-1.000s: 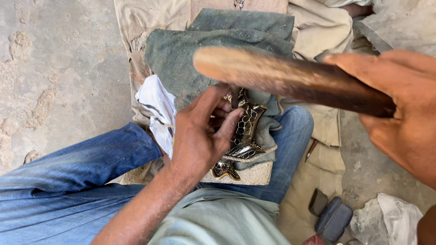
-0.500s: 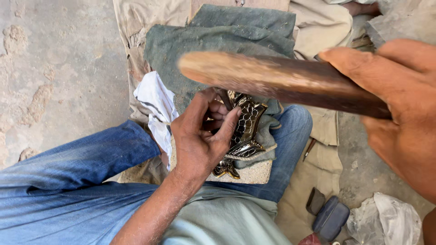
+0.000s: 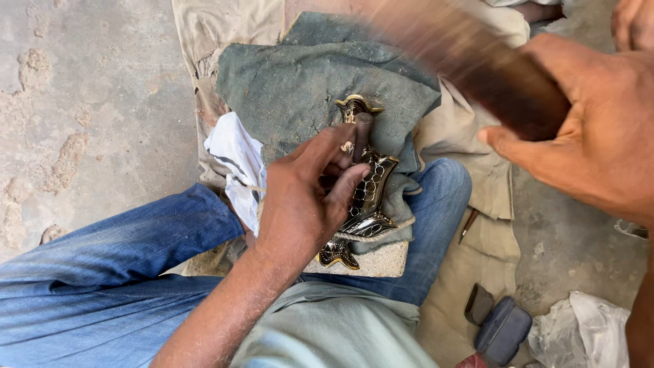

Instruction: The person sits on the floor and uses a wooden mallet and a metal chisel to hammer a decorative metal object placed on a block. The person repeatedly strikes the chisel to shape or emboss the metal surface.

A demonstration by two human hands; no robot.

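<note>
My left hand (image 3: 306,197) presses down on an ornate black and gold metal piece (image 3: 368,197) and pinches a small dark tool (image 3: 362,133) upright against it. The piece lies on a grey-green cloth (image 3: 300,82) over my lap. My right hand (image 3: 593,136) grips a thick brown wooden stick (image 3: 504,82) raised above the piece; its far end is blurred by motion.
My legs in blue jeans (image 3: 122,259) are folded on a concrete floor (image 3: 75,88). A white rag (image 3: 235,163) lies left of the piece, beige cloth (image 3: 490,238) beneath. A dark blue case (image 3: 504,330) and crumpled white plastic (image 3: 579,327) sit at lower right.
The stick has swung up and to the right and is now blurred. My left hand has shifted lower, uncovering the upper end of the metal piece.
</note>
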